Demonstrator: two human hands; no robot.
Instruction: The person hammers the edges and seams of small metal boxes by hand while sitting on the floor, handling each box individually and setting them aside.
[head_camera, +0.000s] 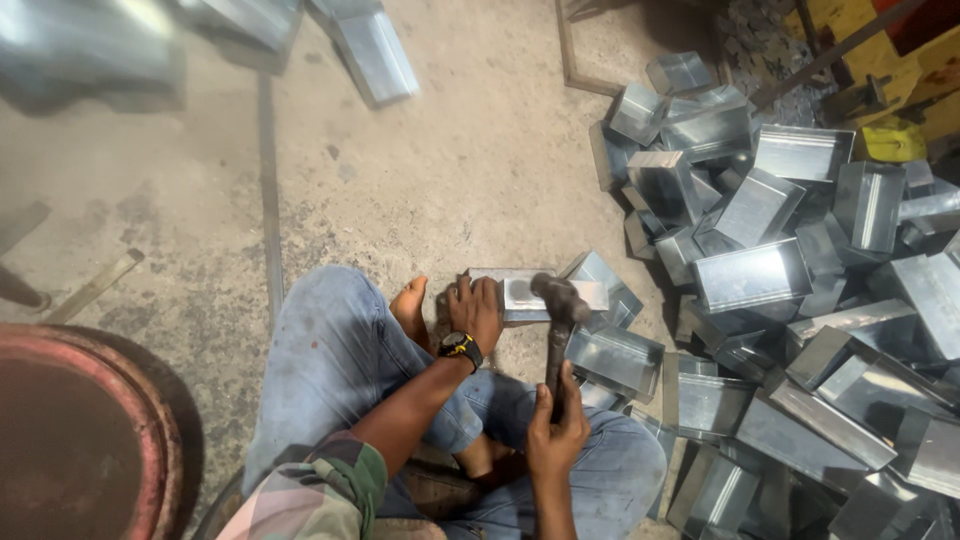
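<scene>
I sit on the concrete floor in blue jeans. My left hand (474, 311), with a black watch on the wrist, presses down on a flat shiny sheet-metal piece (520, 293) lying on the floor by my bare foot (410, 308). My right hand (556, 428) grips the handle of a dark hammer (558, 300), whose head hovers just over the metal piece. A folded sheet-metal box (612, 352) lies right beside the hammer.
A large pile of folded shiny sheet-metal boxes (790, 270) fills the right side. A rusty red round drum rim (140, 400) sits at lower left. More metal sections (372, 50) lie at the top. Yellow machinery (900, 70) stands at the upper right.
</scene>
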